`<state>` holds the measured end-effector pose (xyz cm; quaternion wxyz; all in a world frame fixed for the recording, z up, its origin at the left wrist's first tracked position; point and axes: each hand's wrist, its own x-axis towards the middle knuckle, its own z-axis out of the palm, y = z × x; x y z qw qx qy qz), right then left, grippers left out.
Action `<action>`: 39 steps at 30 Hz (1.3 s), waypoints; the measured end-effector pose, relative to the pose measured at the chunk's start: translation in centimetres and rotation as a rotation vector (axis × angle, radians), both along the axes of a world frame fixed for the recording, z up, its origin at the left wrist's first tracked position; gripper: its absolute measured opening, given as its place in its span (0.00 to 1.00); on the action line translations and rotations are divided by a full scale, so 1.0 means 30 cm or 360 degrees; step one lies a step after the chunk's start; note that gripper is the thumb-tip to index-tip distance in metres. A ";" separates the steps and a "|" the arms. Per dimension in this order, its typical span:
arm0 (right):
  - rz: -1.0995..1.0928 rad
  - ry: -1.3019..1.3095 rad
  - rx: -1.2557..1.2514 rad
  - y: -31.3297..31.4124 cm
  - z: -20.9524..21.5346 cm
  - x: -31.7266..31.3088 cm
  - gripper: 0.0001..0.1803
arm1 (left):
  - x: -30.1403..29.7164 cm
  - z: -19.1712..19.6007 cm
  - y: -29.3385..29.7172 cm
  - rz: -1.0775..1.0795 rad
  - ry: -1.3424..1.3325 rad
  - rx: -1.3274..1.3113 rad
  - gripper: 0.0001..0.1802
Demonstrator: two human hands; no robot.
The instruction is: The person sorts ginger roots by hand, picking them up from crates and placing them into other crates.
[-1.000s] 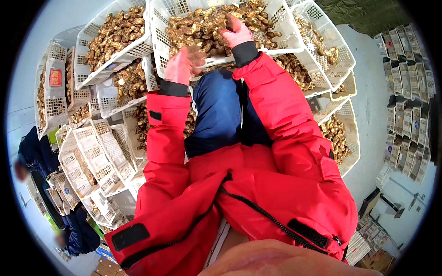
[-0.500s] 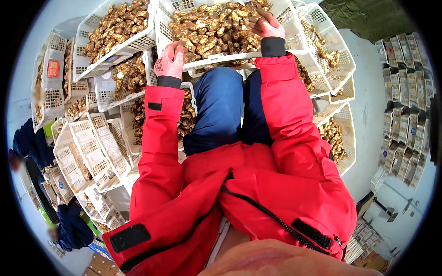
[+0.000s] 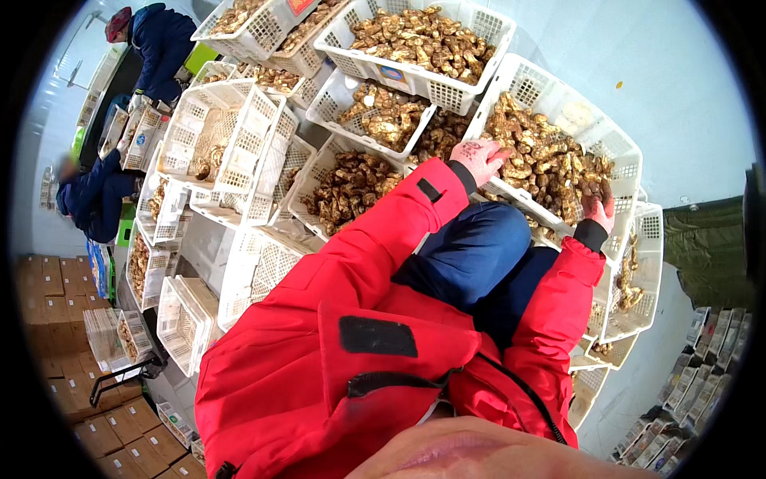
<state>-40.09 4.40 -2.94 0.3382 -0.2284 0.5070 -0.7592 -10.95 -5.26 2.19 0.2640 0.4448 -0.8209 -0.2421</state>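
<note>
Over the mushroom crate [image 3: 621, 152], both hands [image 3: 597, 209].

left hand [image 3: 477, 157]: gloved, grip curled | right hand [image 3: 597, 209]: gloved (fingers hidden), arm outstretched

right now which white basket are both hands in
The mushroom-filled white basket at right: left hand and right hand rest in it.

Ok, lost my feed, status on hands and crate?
Left hand on crate rim. Right hand in the mushrooms, grip unclear. Full crates crowd around.
</note>
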 end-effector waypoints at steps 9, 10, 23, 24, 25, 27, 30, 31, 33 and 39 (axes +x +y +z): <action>-0.0021 -0.0062 0.0032 -0.001 -0.043 -0.067 0.18 | -0.048 -0.003 -0.017 -0.0225 0.1249 0.0742 0.14; 0.0285 -0.0097 -0.0260 0.016 0.001 -0.035 0.22 | -0.036 -0.023 -0.046 -0.0269 0.1191 0.1066 0.17; -0.0366 0.0985 0.1606 0.281 0.061 -0.251 0.26 | 0.144 -0.373 -0.180 0.0081 0.1523 0.1141 0.23; -0.0408 0.0969 0.1562 0.310 -0.069 -0.405 0.23 | 0.088 -0.334 -0.164 0.0055 0.1637 0.1157 0.23; -0.0530 0.0933 0.1541 0.420 -0.173 -0.569 0.21 | -0.055 -0.113 -0.118 -0.0019 0.2154 0.1551 0.23; -0.0550 0.1118 0.1498 0.359 -0.016 -0.531 0.19 | -0.080 0.058 -0.121 -0.0252 0.2028 0.1412 0.23; -0.0602 0.0958 0.1421 0.319 -0.001 -0.410 0.23 | -0.066 0.109 -0.149 -0.0178 0.1920 0.1387 0.25; -0.0711 0.1288 0.1692 0.341 -0.098 -0.442 0.24 | -0.040 0.037 -0.167 -0.0187 0.1962 0.1282 0.25; -0.0431 0.1039 0.1350 0.275 -0.067 -0.276 0.23 | 0.123 -0.207 -0.210 0.0042 0.1900 0.1334 0.27; -0.0468 0.2071 0.1403 0.285 0.075 -0.270 0.22 | 0.153 -0.228 -0.165 0.0196 0.1720 0.1456 0.26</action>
